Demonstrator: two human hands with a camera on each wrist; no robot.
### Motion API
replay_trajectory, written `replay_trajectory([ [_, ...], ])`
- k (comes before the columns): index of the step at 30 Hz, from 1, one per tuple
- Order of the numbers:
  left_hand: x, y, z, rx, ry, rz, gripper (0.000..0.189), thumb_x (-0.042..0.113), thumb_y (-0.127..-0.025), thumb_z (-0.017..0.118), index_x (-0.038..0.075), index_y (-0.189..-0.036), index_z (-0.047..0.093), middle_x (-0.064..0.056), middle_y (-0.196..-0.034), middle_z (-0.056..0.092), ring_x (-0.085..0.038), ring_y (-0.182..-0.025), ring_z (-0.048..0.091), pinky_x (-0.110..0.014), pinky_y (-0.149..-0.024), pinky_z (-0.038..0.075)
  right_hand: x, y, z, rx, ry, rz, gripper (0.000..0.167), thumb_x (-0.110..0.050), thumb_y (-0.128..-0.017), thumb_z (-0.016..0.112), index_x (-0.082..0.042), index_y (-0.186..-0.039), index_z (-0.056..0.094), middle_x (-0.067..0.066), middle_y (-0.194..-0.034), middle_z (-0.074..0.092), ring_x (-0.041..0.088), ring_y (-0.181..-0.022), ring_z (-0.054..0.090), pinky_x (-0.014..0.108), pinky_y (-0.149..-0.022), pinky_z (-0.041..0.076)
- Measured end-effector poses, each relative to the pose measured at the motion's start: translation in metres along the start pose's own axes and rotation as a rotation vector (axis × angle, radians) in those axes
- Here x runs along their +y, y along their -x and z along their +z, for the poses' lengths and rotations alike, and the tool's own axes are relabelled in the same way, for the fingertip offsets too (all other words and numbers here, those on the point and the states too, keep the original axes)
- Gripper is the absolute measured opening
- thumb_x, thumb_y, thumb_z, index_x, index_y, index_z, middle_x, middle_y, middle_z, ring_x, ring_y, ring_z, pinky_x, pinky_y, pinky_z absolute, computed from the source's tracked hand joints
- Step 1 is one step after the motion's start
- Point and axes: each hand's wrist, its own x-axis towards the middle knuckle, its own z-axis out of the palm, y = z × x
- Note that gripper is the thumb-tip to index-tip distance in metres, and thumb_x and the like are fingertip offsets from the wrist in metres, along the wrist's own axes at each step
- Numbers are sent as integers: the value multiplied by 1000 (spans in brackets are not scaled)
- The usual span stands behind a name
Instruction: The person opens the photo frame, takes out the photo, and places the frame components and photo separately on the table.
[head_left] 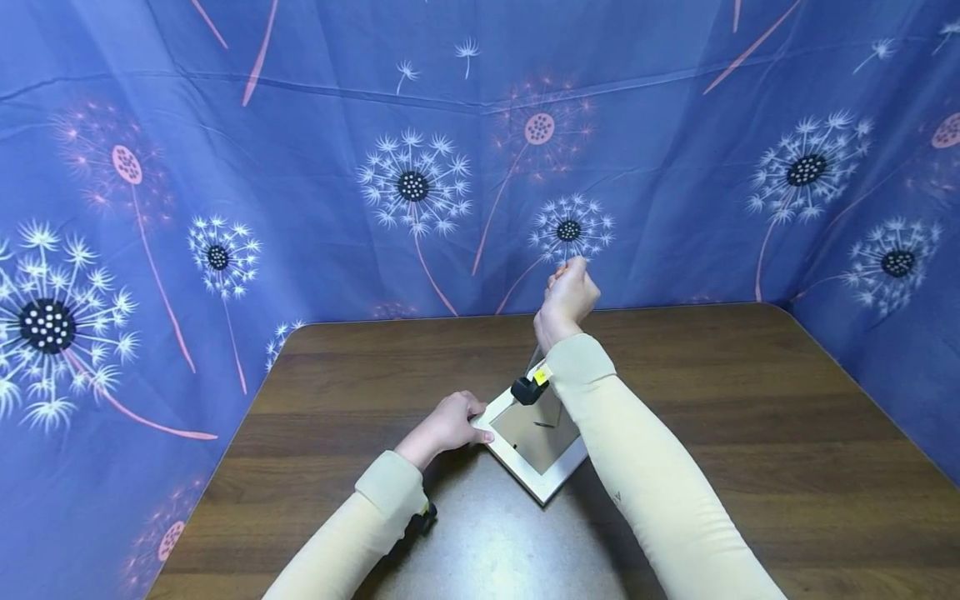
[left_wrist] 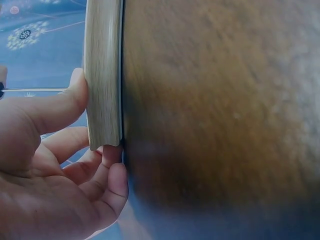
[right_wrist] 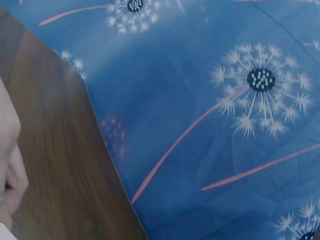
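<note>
One pale rectangular frame (head_left: pixel 517 464) sits near the middle of the surface (head_left: pixel 712 400), a corner pointing toward the person, with a shiny pane (head_left: pixel 517 429) set inside it. To do this step well, I judge, the left side must be held firm while the other hand works above, with any force kept off the pane and on the sturdier border. The left hand (head_left: pixel 450 422) pinches the frame near its left corner, thumb on one face and fingers bent about the edge (the left wrist view shows this grip plainly), so its gap is only as wide as the border is thick. The right hand (head_left: pixel 567 298) is raised beyond the frame, fingers tightly curled round an orange item (head_left: pixel 560 269); what it is, I cannot tell. Below that fist shows a grey strip (head_left: pixel 534 360); whether it joins the item is unclear. Moving slowly should prevent a slip or scratch.
</note>
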Motion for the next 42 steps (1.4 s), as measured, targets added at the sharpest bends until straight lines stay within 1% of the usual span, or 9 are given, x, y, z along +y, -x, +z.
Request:
replay_trajectory([
  [3,1,0,-1,3,-7,-8,47,17,-74,80,-3,-115,66,-16,-107,63,-28,-98,59,-37,-89,47,4,-5,4,32,47,-2,32,-11,-82,46,-12,-50,46,-4,-47,42,7,-39,34,18,-37,23],
  [8,1,-1,-1,9,-21,6,39,17,-73,80,-2,-105,70,-18,-111,64,-30,-104,59,-39,-92,46,7,-16,4,91,105,22,32,-16,-83,48,-13,-52,49,-4,-51,47,9,-44,39,19,-41,25],
  [15,0,-2,2,17,12,-29,46,17,-73,81,-2,-112,67,-19,-111,64,-30,-104,59,-39,-93,46,1,-25,-8,105,-9,86,31,-14,-83,50,-13,-52,48,-5,-47,42,7,-38,33,18,-35,23],
  [23,1,1,3,30,62,-19,36,15,-72,81,0,-104,71,-17,-104,64,-23,-84,59,-32,-78,49,-17,-27,-41,100,-92,177,30,-14,-83,44,-14,-53,41,-5,-41,33,7,-33,23,21,-31,16],
  [27,1,1,3,35,55,-15,37,15,-72,81,0,-104,71,-17,-101,65,-21,-83,58,-31,-75,49,-25,-20,-59,49,-135,202,30,-15,-84,42,-14,-54,42,-4,-41,36,9,-32,28,22,-31,19],
  [32,1,1,4,31,61,-40,43,16,-73,81,-3,-109,68,-19,-105,64,-25,-91,59,-36,-83,49,-36,-9,-82,-77,-210,247,35,-18,-89,37,-13,-54,41,-4,-42,36,10,-34,28,23,-35,19],
  [36,1,1,5,36,45,-25,43,17,-72,81,-2,-110,68,-17,-102,65,-25,-92,59,-37,-84,48,-40,-5,-102,-157,-313,275,38,-20,-91,33,-12,-54,40,-2,-41,36,12,-34,27,24,-37,18],
  [39,1,1,5,40,36,-17,42,17,-72,81,-1,-108,69,-15,-99,65,-23,-88,59,-36,-81,48,-40,-4,-116,-191,-401,283,36,-18,-88,35,-11,-53,39,-1,-41,35,13,-34,26,24,-38,16],
  [42,0,1,5,35,45,-36,43,18,-72,81,0,-110,69,-14,-98,65,-20,-85,57,-35,-79,48,-40,-1,-127,-225,-466,263,30,-17,-82,40,-10,-53,38,0,-41,34,14,-35,25,25,-39,15],
])
